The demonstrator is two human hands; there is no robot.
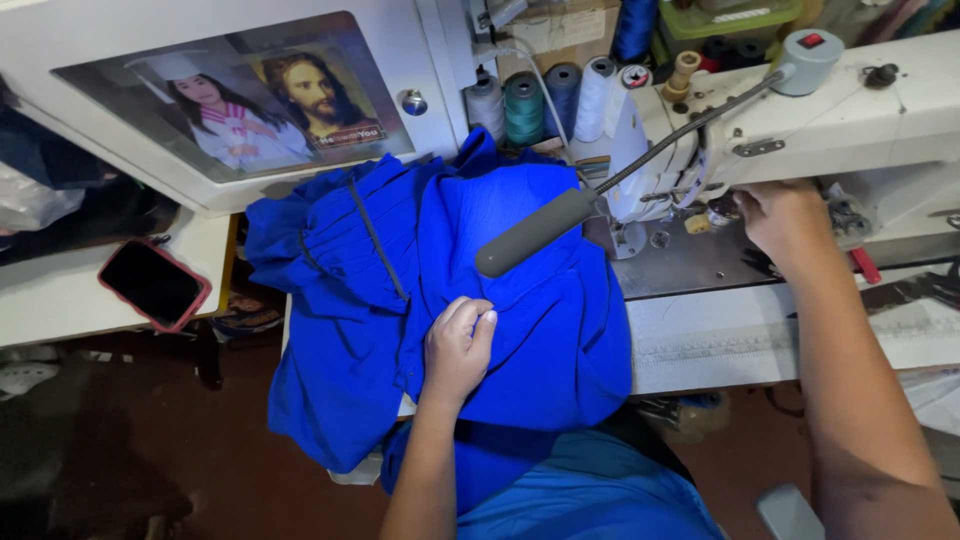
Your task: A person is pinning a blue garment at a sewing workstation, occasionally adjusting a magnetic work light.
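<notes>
- Far left: smartphone in a pink-red case (154,284), screen dark, lying flat near the edge of a white side table (60,305), well apart from both hands, out of the fabric's way.
- Above it: white sewing-machine body (60,40) bearing a glossy picture panel (240,95) with two portraits.
- Centre-left: royal-blue garment (440,300), heaped on the table and spilling over the front edge toward the lap; gathered pleats and a dark seam line (375,240) facing up, likely spread so for a view of the stitching.
- Centre: left hand (458,348) pressed down on the blue cloth near the table's front edge, fingers curled and pinching a fold; closed on the fabric, apparently to keep the heap from sliding off.
- Above the hand: grey padded lamp head on a flexible arm (535,232), hanging over the garment, angled toward the needle area.
- Behind: row of thread cones (545,100), grey, teal, blue and white, within easy reach of the machine.
- Centre-right: metal bed plate (680,262) beside the needle area, just right of the cloth's edge.
- Right: right hand (785,220) reaching in under the white machine arm (860,110), near small parts by the needle; fingertips hidden behind the hand, so grip impossible to tell.
</notes>
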